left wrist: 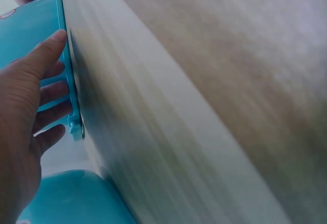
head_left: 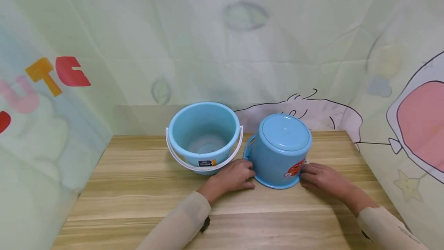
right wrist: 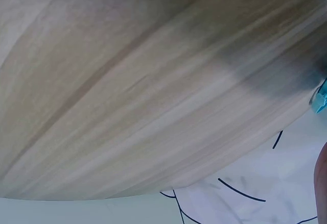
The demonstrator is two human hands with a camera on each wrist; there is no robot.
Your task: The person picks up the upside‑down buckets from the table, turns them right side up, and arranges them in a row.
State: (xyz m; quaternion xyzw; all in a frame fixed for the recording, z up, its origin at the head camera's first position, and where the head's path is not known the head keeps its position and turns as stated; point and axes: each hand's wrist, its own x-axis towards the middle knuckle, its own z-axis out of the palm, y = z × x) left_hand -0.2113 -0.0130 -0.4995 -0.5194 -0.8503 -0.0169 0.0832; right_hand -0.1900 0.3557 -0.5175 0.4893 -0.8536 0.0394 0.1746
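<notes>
An upside-down blue bucket [head_left: 281,153] with a red label stands rim-down on the wooden table, its base facing up. My left hand [head_left: 234,175] touches its lower left side. In the left wrist view, the left hand's fingers [left wrist: 53,92] lie spread and fairly straight along the wall by the rim. On the other side my right hand [head_left: 322,180] rests its fingertips against the lower right, near the label. The right wrist view shows only a sliver of that hand [right wrist: 321,183] and a bit of the blue rim [right wrist: 320,99].
To the left stands an upright light-blue bucket [head_left: 204,126], with its white handle [head_left: 194,168] hanging down in front. The wooden table [head_left: 145,188] meets a printed cloth backdrop [head_left: 194,49] at the back and sides.
</notes>
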